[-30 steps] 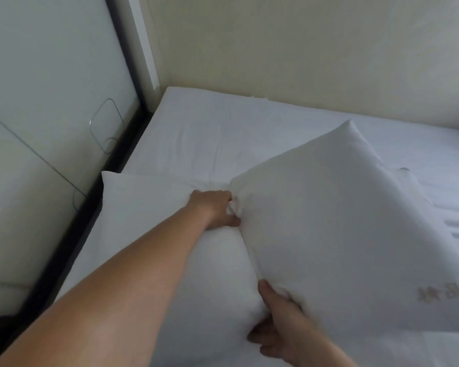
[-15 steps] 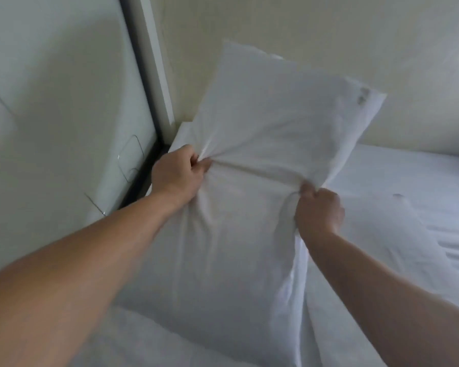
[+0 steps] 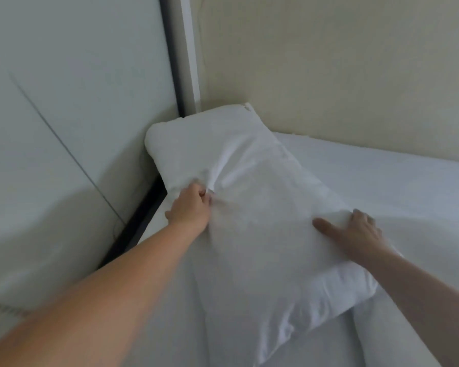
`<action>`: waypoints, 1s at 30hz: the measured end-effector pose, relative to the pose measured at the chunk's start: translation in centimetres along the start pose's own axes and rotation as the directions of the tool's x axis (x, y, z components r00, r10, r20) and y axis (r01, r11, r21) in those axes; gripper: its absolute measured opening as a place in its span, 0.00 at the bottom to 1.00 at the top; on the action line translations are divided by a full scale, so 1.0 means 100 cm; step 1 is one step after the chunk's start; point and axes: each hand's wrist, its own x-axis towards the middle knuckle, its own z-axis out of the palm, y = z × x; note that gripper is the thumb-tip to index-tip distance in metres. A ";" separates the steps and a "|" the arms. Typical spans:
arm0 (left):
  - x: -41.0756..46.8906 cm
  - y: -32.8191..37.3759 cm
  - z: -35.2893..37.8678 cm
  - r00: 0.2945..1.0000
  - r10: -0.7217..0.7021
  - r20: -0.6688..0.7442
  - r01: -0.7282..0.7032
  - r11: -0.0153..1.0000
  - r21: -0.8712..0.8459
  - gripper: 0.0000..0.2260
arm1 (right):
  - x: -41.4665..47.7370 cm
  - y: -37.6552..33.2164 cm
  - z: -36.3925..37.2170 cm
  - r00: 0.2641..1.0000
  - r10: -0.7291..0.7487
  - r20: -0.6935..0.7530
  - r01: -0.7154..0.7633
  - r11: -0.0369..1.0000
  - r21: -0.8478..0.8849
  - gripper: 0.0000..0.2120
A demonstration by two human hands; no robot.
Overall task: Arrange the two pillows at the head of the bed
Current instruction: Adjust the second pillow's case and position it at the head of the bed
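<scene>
A white pillow (image 3: 252,207) lies at an angle on the bed (image 3: 382,181), its far end pushed into the corner where the cream wall (image 3: 329,62) meets the pale panel (image 3: 64,102) on the left. The left hand (image 3: 190,207) is closed on a pinch of the pillowcase near the pillow's left edge, with creases fanning out from the grip. The right hand (image 3: 355,231) rests spread and flat on the pillow's right side, fingers extended, holding nothing. The work appears to be at the stage of seating the first pillow; the next move likely calls for squaring it against the wall and smoothing the case, then bringing the other alongside. A second pillow (image 3: 395,337) seems to lie partly under the first at lower right, though white on white makes its outline hard to tell, and the frame cuts it off.
</scene>
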 end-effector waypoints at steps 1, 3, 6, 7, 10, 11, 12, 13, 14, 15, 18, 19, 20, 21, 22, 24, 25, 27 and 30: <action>-0.004 -0.004 0.008 0.997 -0.073 0.040 0.076 0.994 -0.083 0.18 | 0.011 -0.003 -0.002 1.000 -0.012 0.015 0.012 0.999 0.046 0.55; -0.013 -0.010 0.026 0.967 -0.219 0.134 0.243 0.949 -0.201 0.40 | 0.026 -0.003 0.003 0.997 -0.038 0.066 0.036 0.999 0.035 0.51; -0.024 -0.016 0.051 0.877 -0.400 0.265 0.476 0.795 -0.377 0.51 | 0.025 0.001 0.011 0.994 -0.104 0.041 0.107 0.990 -0.094 0.36; -0.025 -0.017 0.056 0.884 -0.384 0.266 0.466 0.763 -0.447 0.46 | 0.021 0.002 0.011 0.990 -0.136 0.026 0.138 0.983 -0.119 0.30; -0.017 -0.004 0.052 0.932 -0.343 0.121 0.351 0.763 -0.542 0.14 | -0.006 0.008 0.003 0.975 -0.217 0.043 0.219 0.974 -0.059 0.17; -0.013 0.005 0.044 0.946 -0.315 0.075 0.306 0.796 -0.522 0.08 | -0.019 0.012 0.004 0.971 -0.231 0.066 0.231 0.973 -0.005 0.15; -0.008 0.013 0.036 0.962 -0.269 0.035 0.252 0.838 -0.484 0.09 | -0.032 0.016 0.008 0.966 -0.236 0.106 0.232 0.972 0.043 0.15; -0.002 0.019 0.027 0.976 -0.217 0.009 0.199 0.876 -0.439 0.10 | -0.044 0.019 0.014 0.961 -0.230 0.156 0.220 0.972 0.079 0.15; 0.005 0.022 0.020 0.987 -0.164 -0.003 0.150 0.908 -0.391 0.11 | -0.052 0.022 0.020 0.958 -0.214 0.193 0.194 0.974 0.115 0.15; 0.013 0.023 0.014 0.995 -0.101 -0.002 0.094 0.937 -0.337 0.11 | -0.056 0.023 0.025 0.959 -0.193 0.206 0.164 0.975 0.151 0.15; 0.021 0.002 0.006 0.985 -0.105 0.134 0.128 0.976 -0.178 0.24 | -0.059 0.015 0.037 0.966 -0.166 0.200 0.133 0.977 0.169 0.18; 0.016 -0.011 0.007 0.960 -0.192 0.206 0.226 0.962 -0.154 0.32 | -0.060 0.012 0.040 0.966 -0.172 0.191 0.143 0.977 0.157 0.20; 0.008 -0.025 0.010 0.919 -0.294 0.261 0.338 0.931 -0.141 0.40 | -0.062 0.008 0.042 0.967 -0.177 0.185 0.150 0.978 0.148 0.24; -0.001 -0.040 0.013 0.875 -0.386 0.292 0.434 0.892 -0.123 0.46 | -0.064 0.003 0.043 0.967 -0.183 0.178 0.158 0.977 0.142 0.28; -0.007 -0.052 0.015 0.842 -0.450 0.298 0.495 0.864 -0.094 0.50 | -0.066 -0.002 0.043 0.967 -0.193 0.165 0.170 0.975 0.143 0.31; -0.004 -0.061 0.013 0.833 -0.490 0.256 0.510 0.860 -0.012 0.52 | -0.066 -0.009 0.043 0.968 -0.209 0.136 0.184 0.967 0.176 0.30; 0.004 -0.060 0.009 0.846 -0.489 0.214 0.495 0.869 0.027 0.52 | -0.063 -0.011 0.042 0.966 -0.210 0.149 0.176 0.961 0.211 0.28; 0.015 -0.055 -0.005 0.867 -0.471 0.160 0.457 0.881 0.121 0.51 | -0.065 -0.012 0.042 0.955 -0.191 0.228 0.137 0.963 0.232 0.23; 0.016 -0.055 -0.015 0.876 -0.468 0.118 0.423 0.861 0.281 0.48 | -0.070 -0.014 0.039 0.955 -0.134 0.264 0.152 0.987 -0.052 0.18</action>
